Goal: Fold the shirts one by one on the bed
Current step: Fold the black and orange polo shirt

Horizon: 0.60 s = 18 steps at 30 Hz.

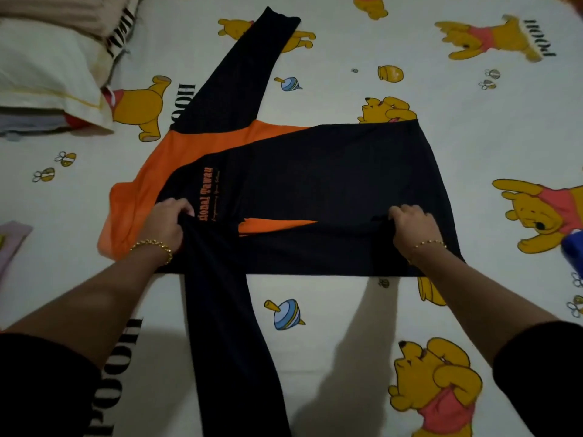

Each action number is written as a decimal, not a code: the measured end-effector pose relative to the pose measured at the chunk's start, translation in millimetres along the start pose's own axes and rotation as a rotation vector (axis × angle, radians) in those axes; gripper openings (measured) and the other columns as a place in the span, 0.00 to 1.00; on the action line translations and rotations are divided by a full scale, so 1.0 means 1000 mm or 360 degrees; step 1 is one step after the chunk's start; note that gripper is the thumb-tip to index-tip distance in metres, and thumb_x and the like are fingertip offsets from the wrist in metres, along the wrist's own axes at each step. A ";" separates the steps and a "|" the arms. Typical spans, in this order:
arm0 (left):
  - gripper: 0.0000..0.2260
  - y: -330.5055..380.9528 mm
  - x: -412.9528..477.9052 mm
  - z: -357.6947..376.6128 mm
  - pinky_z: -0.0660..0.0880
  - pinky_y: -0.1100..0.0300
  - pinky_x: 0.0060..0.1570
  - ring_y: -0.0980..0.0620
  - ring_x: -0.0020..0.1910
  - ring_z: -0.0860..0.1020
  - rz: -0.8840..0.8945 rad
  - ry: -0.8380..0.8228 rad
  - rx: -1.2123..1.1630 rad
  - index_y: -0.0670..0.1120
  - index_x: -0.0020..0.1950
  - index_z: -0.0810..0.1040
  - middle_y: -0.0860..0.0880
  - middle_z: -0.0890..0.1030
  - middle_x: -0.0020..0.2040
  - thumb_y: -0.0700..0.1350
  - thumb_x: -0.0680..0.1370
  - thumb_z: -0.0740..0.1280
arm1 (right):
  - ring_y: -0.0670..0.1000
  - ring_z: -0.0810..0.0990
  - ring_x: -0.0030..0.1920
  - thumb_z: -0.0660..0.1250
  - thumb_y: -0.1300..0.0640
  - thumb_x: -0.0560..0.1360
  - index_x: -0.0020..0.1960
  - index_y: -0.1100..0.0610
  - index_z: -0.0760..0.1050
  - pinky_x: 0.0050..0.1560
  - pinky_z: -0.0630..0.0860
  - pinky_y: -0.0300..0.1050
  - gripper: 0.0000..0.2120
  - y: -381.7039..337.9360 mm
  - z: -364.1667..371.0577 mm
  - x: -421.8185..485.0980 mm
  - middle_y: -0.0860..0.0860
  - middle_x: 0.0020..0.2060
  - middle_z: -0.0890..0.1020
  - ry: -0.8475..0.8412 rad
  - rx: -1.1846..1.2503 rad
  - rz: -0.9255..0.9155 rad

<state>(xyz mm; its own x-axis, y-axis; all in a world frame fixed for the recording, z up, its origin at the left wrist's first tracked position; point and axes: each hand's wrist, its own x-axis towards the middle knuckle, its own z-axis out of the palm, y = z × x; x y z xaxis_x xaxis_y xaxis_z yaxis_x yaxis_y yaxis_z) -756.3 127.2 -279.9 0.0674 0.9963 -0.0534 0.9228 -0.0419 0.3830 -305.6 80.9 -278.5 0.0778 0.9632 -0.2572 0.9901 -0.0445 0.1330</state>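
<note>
While I read the head view from the left edge, I see a white pillow [47, 74] in the upper left corner and a bit of pale pink cloth [12, 241] at mid left, both on the cartoon-bear bed sheet [347, 310]. Next comes the left hand [167, 223], with a gold bracelet [154, 246] on its wrist. Its fingers are curled tight around a bunch of black fabric where the near sleeve meets the body of the shirt [331, 171].

That shirt is black with orange panels and lies flat across the middle of the frame. One sleeve reaches toward the top centre, and the other runs down past the bottom edge.

Right of centre, the right hand [413, 227] has a thin chain at its wrist. It is clenched on a fold of the black body, knuckles up, with fabric gathered under the fingertips. Both hands grasp the garment and are well apart from each other.

At the far right edge I can make out a blurred blue object [572, 247] but cannot tell what it is.
</note>
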 end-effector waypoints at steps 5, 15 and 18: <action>0.20 -0.002 0.018 0.007 0.69 0.53 0.48 0.39 0.50 0.73 -0.0091 0.0091 -0.0019 0.44 0.45 0.76 0.40 0.76 0.47 0.22 0.66 0.56 | 0.58 0.72 0.56 0.62 0.63 0.74 0.59 0.58 0.69 0.56 0.70 0.52 0.14 -0.001 0.004 0.025 0.57 0.54 0.75 0.0186 0.0048 0.0104; 0.23 -0.018 0.006 0.013 0.68 0.46 0.60 0.40 0.58 0.70 -0.0229 -0.0030 0.0098 0.41 0.60 0.74 0.41 0.74 0.55 0.31 0.65 0.67 | 0.60 0.72 0.54 0.62 0.63 0.71 0.57 0.59 0.73 0.64 0.65 0.57 0.14 -0.048 0.017 0.035 0.58 0.51 0.75 0.0383 0.0174 0.0018; 0.20 -0.026 0.008 0.011 0.67 0.48 0.60 0.39 0.57 0.71 -0.0128 -0.0039 0.0114 0.39 0.58 0.75 0.39 0.75 0.54 0.27 0.68 0.63 | 0.58 0.72 0.51 0.62 0.60 0.71 0.56 0.57 0.73 0.52 0.69 0.52 0.13 -0.096 0.009 0.029 0.55 0.50 0.75 0.0315 0.0264 -0.0081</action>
<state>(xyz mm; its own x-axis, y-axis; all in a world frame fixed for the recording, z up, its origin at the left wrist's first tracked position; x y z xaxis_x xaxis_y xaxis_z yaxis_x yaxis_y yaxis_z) -775.4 135.9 -300.0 0.0007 0.9946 -0.1039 0.9504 0.0317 0.3095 -397.0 110.3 -307.3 0.0191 0.9977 -0.0649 0.9990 -0.0216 -0.0386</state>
